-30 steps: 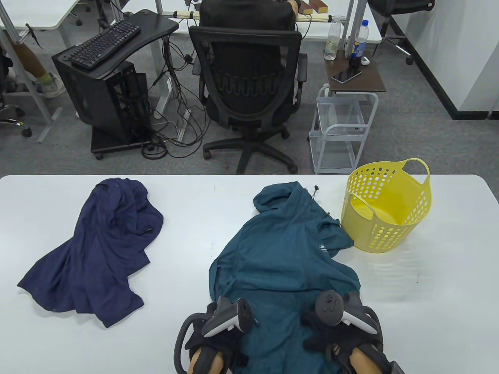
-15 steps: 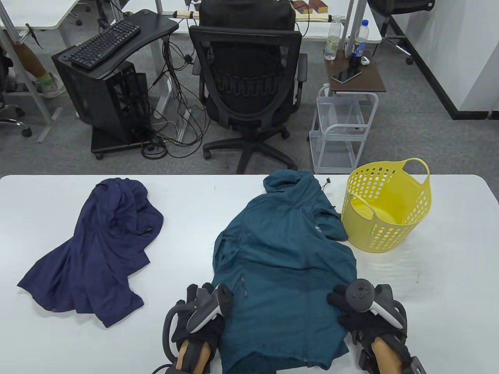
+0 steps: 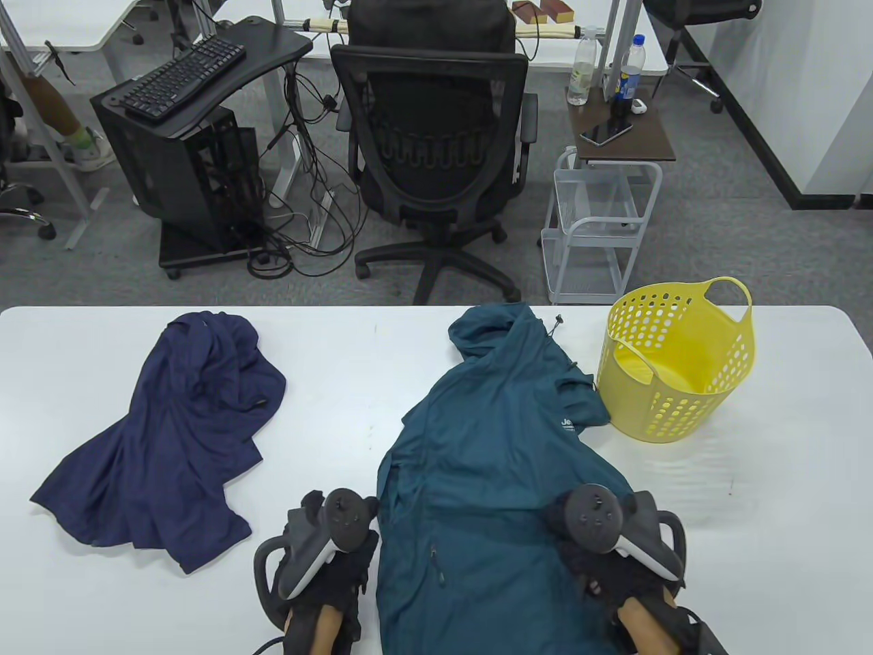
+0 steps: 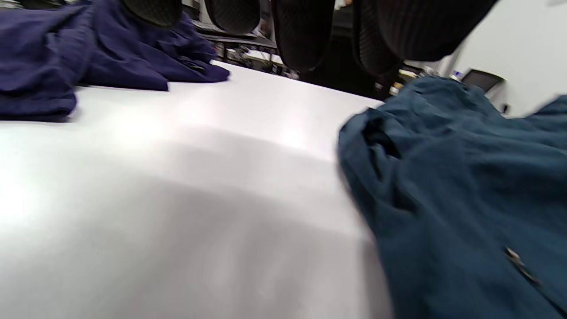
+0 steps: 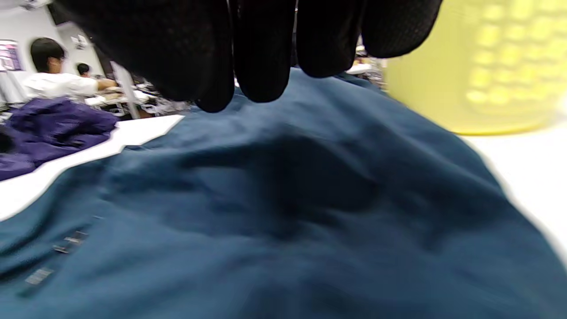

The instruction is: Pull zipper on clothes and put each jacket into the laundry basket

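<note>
A teal jacket [image 3: 491, 464] lies spread lengthwise on the white table [image 3: 784, 477], its hood [image 3: 491, 327] at the far edge. A small zipper pull [image 3: 436, 563] shows near its left side, also in the left wrist view as a zipper pull [image 4: 516, 259]. My left hand [image 3: 314, 508] hovers over bare table just left of the jacket, fingers [image 4: 301, 31] relaxed and holding nothing. My right hand [image 3: 566, 539] is over the jacket's lower right part, its fingers [image 5: 261, 53] hanging loose above the cloth. A navy jacket [image 3: 164, 437] lies crumpled at the left. The yellow laundry basket [image 3: 675, 368] stands upright right of the hood.
Behind the table stand a black office chair [image 3: 436, 136], a white wire cart [image 3: 600, 225] and a small desk with a keyboard [image 3: 184, 68]. Bare table lies between the two jackets and to the right of the basket.
The teal jacket was shaken out and now lies flatter and straighter, hood back on the table. My left hand slid left off the cloth; my right hand stays on the jacket's right side.
</note>
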`<state>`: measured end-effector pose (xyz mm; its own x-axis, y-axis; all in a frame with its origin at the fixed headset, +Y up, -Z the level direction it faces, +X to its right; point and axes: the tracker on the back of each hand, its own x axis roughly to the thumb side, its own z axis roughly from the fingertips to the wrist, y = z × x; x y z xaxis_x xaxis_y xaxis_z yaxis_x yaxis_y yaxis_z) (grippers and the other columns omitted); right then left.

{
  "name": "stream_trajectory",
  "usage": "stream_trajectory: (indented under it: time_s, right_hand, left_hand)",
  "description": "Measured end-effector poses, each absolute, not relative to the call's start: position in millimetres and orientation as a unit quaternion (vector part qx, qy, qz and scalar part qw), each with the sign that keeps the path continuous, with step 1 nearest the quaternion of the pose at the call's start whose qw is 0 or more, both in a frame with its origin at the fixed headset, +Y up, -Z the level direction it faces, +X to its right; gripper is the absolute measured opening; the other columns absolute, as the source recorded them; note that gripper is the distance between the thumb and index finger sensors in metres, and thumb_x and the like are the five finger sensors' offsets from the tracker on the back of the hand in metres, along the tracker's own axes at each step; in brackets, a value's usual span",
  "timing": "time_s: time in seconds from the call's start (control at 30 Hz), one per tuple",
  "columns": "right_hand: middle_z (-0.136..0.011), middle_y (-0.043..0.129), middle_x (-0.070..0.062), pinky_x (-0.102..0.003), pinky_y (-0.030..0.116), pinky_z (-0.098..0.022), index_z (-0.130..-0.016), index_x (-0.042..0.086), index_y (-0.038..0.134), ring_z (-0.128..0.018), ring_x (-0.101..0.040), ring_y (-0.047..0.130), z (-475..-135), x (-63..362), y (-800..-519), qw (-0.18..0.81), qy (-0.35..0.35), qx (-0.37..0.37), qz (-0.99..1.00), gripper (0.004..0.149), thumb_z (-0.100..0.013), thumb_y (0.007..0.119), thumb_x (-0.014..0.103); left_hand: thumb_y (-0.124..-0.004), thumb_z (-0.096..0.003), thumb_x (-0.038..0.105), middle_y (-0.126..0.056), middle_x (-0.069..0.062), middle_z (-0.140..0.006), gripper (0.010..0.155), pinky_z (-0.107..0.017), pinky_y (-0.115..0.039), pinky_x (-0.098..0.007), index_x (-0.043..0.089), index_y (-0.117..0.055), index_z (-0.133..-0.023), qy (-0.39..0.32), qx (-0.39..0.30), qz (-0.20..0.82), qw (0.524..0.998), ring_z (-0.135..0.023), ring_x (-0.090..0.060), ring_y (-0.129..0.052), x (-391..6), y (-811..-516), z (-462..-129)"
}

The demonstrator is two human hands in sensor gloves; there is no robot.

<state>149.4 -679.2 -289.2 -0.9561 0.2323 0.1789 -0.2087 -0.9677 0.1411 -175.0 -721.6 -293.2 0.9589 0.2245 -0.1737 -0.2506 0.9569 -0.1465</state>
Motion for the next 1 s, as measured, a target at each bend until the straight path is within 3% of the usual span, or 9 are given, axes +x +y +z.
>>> stream_trajectory:
  time_s: [0.2,0.47,0.57,0.6,0.67,0.73,0.83,0.93,1.0]
  right_hand:
    - [-0.117,0.062,0.0,-0.069,0.049,-0.071,-0.102,0.032,0.072,-0.108,-0.044,0.05,-315,68,-687,0.142,0.04,0.106,0.983,0.056,-0.05,0.077,0.052]
    - [-0.117,0.067,0.005,-0.061,0.055,-0.072,-0.1,0.033,0.075,-0.106,-0.037,0.062,-357,29,-740,0.169,0.036,0.001,0.985,0.055,-0.051,0.069,0.057]
    - [-0.111,0.077,0.0,-0.054,0.066,-0.066,-0.103,0.031,0.071,-0.087,-0.03,0.09,-364,26,-764,0.149,0.044,-0.013,0.988,0.06,-0.05,0.067,0.059]
    - [-0.099,0.091,0.001,-0.053,0.068,-0.065,-0.105,0.029,0.067,-0.081,-0.027,0.092,-365,25,-768,0.136,0.044,-0.018,0.99,0.064,-0.049,0.064,0.061]
    - [-0.087,0.097,0.007,-0.049,0.072,-0.062,-0.104,0.03,0.066,-0.07,-0.022,0.098,-363,23,-767,0.094,-0.012,-0.03,0.995,0.065,-0.049,0.062,0.064]
    - [-0.076,0.102,0.008,-0.046,0.077,-0.058,-0.103,0.028,0.069,-0.058,-0.02,0.104,-362,22,-764,0.071,-0.008,-0.042,0.997,0.068,-0.047,0.065,0.067]
    - [-0.067,0.103,0.013,-0.044,0.078,-0.058,-0.099,0.031,0.074,-0.05,-0.014,0.106,-362,18,-764,0.005,0.02,-0.048,0.999,0.067,-0.043,0.079,0.068]
    - [-0.06,0.1,0.017,-0.043,0.077,-0.058,-0.085,0.042,0.084,-0.044,-0.009,0.104,-358,17,-768,-0.021,0.021,-0.028,0.999,0.043,-0.044,0.088,0.053]
    - [-0.06,0.1,0.013,-0.045,0.075,-0.059,-0.079,0.04,0.088,-0.044,-0.014,0.103,-353,19,-769,-0.001,0.022,-0.008,1.0,0.036,-0.045,0.089,0.047]
  left_hand:
    - [-0.073,-0.0389,0.053,-0.064,0.007,-0.113,0.056,-0.071,-0.051,-0.062,0.045,-0.07,-0.094,0.13,-0.104,0.112,0.98,-0.107,-0.036,-0.045,-185,-744,-305]
    - [-0.073,-0.0391,0.053,-0.06,0.007,-0.114,0.056,-0.072,-0.048,-0.062,0.046,-0.07,-0.095,0.111,-0.13,0.1,0.98,-0.108,-0.035,-0.04,-178,-751,-308]
    - [-0.073,-0.0391,0.053,-0.061,0.007,-0.114,0.056,-0.072,-0.048,-0.062,0.046,-0.07,-0.095,0.105,-0.125,0.102,0.981,-0.108,-0.035,-0.041,-175,-748,-306]
    - [-0.073,-0.0391,0.053,-0.061,0.007,-0.114,0.056,-0.072,-0.048,-0.062,0.046,-0.07,-0.095,0.103,-0.124,0.104,0.981,-0.108,-0.035,-0.041,-175,-748,-306]
    - [-0.073,-0.0391,0.053,-0.061,0.007,-0.114,0.056,-0.072,-0.049,-0.062,0.046,-0.07,-0.095,0.102,-0.123,0.105,0.982,-0.108,-0.036,-0.041,-174,-747,-306]
    - [-0.072,-0.0391,0.054,-0.061,0.007,-0.114,0.057,-0.072,-0.049,-0.062,0.046,-0.069,-0.095,0.102,-0.125,0.104,0.981,-0.108,-0.035,-0.042,-173,-748,-306]
    - [-0.072,-0.039,0.054,-0.061,0.007,-0.114,0.057,-0.072,-0.049,-0.061,0.046,-0.069,-0.095,0.104,-0.132,0.109,0.98,-0.108,-0.035,-0.042,-173,-751,-307]
    - [-0.071,-0.0386,0.056,-0.061,0.007,-0.114,0.058,-0.072,-0.049,-0.061,0.046,-0.068,-0.096,0.104,-0.137,0.109,0.979,-0.108,-0.036,-0.041,-173,-754,-308]
    - [-0.071,-0.0384,0.057,-0.059,0.007,-0.115,0.06,-0.072,-0.049,-0.061,0.046,-0.065,-0.098,0.103,-0.138,0.109,0.979,-0.108,-0.036,-0.04,-172,-755,-308]
